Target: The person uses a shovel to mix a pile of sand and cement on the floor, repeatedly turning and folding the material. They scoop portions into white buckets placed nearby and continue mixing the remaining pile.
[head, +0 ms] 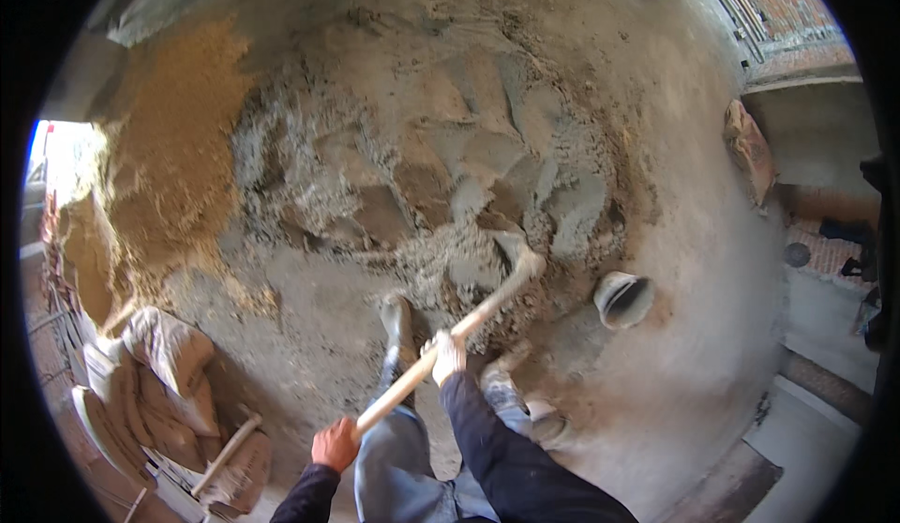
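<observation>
A long wooden handle [399, 391] runs diagonally from my body up to a mortar-coated blade, a hoe or shovel head [512, 247], which is partly sunk in wet grey mortar [460, 259]. Bare, my left hand [335, 444] grips the handle near its lower end. Farther up, my right hand [446, 356], in a pale glove, is closed around the shaft. The mortar spreads as a wide, ridged heap in front of my boots. My left boot [397, 323] stands at the near edge of the heap; the other foot is muddy and partly hidden.
Yellow sand [172, 150] is piled at the left. Paper sacks [165, 375] and another wooden handle [226, 454] lie lower left. A bucket [624, 301] lies tilted right of the mortar, with another container [547, 421] by my right leg. A sack [749, 152] leans at the right.
</observation>
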{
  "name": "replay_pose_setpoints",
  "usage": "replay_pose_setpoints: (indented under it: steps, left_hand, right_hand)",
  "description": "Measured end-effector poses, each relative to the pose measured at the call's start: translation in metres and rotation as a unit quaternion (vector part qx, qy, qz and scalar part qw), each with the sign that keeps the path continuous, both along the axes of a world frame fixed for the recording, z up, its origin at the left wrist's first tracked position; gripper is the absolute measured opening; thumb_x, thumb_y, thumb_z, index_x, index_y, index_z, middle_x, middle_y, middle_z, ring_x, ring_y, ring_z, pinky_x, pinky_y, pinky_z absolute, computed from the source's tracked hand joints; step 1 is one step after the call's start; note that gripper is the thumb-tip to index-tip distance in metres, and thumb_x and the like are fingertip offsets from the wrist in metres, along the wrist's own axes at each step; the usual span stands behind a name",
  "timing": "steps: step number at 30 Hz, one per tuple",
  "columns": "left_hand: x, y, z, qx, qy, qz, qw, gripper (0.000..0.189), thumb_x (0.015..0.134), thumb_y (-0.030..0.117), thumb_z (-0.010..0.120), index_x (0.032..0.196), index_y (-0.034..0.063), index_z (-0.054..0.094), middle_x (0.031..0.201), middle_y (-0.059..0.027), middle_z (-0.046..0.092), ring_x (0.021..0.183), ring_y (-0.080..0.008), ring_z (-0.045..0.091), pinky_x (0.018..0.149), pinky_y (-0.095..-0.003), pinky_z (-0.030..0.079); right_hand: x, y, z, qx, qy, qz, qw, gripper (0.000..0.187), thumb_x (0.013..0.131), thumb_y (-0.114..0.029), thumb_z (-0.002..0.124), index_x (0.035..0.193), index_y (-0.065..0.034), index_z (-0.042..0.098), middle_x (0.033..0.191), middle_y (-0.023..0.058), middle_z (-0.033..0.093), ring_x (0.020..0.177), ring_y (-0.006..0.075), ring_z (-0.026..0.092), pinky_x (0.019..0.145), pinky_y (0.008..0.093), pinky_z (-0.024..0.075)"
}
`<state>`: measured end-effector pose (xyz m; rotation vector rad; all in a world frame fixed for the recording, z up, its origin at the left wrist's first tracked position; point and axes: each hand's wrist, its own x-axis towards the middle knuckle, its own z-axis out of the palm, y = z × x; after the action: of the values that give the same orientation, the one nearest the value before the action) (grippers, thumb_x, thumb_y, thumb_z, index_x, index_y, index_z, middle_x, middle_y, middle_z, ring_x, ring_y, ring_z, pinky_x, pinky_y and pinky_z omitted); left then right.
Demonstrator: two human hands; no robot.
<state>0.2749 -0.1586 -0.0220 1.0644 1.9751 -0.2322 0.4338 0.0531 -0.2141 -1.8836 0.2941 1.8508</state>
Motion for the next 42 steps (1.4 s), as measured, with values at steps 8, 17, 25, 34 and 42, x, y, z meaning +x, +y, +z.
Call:
replay_pose_setpoints:
  steps: [8,17,25,34,42]
  left_hand:
    - [0.003,-0.106,0.138,-0.004,0.005,-0.075,0.997,0.017,0.072,0.016,0.068,0.077,0.0089,0.054,0.071,-0.0134,0.057,0.065,-0.0359,0.061,0.057,-0.0516,0.048]
    - [0.094,0.111,0.06,-0.06,-0.047,-0.022,0.997,0.027,0.079,0.021,0.065,0.101,0.006,0.058,0.095,-0.0188,0.068,0.089,-0.0407,0.066,0.078,-0.0507,0.053]
    - [0.164,0.153,-0.044,0.004,-0.141,-0.031,0.989,0.029,0.082,0.022,0.067,0.101,0.0054,0.052,0.095,-0.0196,0.067,0.089,-0.0412,0.066,0.078,-0.0501,0.053]
    - [0.18,0.136,0.068,-0.087,-0.218,-0.025,0.972,0.046,0.083,0.032,0.073,0.114,0.0049,0.051,0.092,-0.0226,0.064,0.083,-0.0446,0.065,0.07,-0.0528,0.053]
    - [0.166,0.231,0.196,-0.218,-0.316,0.123,0.915,0.067,0.093,0.047,0.061,0.138,0.0007,0.044,0.112,-0.0249,0.064,0.105,-0.0399,0.065,0.088,-0.0443,0.05]
  right_hand:
    - [0.04,-0.039,0.174,0.002,0.06,-0.029,0.998,0.015,0.092,-0.014,0.066,0.094,-0.0129,0.051,0.077,0.0042,0.054,0.067,0.0225,0.061,0.065,0.0418,0.0574]
    - [0.13,0.125,-0.045,-0.048,-0.035,-0.045,0.997,0.011,0.084,-0.013,0.056,0.084,-0.0099,0.046,0.063,0.0063,0.048,0.051,0.0207,0.05,0.05,0.0382,0.0476]
    - [0.218,0.239,-0.009,0.145,-0.145,-0.024,0.979,0.012,0.086,-0.009,0.057,0.085,-0.0092,0.045,0.06,0.0006,0.044,0.043,0.0143,0.045,0.043,0.0317,0.0441]
    - [0.242,0.141,-0.048,0.058,-0.16,0.069,0.983,0.014,0.086,-0.013,0.057,0.084,-0.0026,0.048,0.054,0.0062,0.049,0.036,0.0187,0.047,0.033,0.0342,0.0397]
    - [0.226,-0.019,-0.106,-0.005,0.073,0.034,0.997,0.011,0.092,-0.018,0.06,0.086,-0.0093,0.055,0.074,0.0027,0.055,0.07,0.0172,0.059,0.064,0.0343,0.0512]
